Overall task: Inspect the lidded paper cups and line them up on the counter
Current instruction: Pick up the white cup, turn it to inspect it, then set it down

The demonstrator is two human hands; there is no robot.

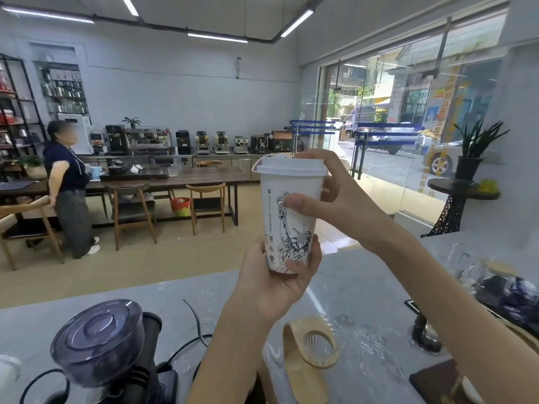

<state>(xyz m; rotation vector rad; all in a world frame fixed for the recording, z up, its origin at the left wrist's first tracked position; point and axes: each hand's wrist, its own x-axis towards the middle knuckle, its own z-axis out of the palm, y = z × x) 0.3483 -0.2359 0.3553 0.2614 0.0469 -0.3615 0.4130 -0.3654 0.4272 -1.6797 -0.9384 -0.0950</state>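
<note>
A white lidded paper cup (288, 196) with a line drawing on its side is held upright in the air above the grey counter (350, 287). My left hand (277, 284) grips its base from below. My right hand (329, 199) holds its upper part, thumb on the printed side and fingers curled around the white lid's rim. No other paper cup is in view.
On the counter near me stand a coffee grinder with a dark domed lid (99, 342), a glass dripper on a wooden holder (315, 345), glassware (463, 266) at right and a dark tray (437, 380). Beyond are wooden tables, chairs, a standing person (70, 185) and glass doors.
</note>
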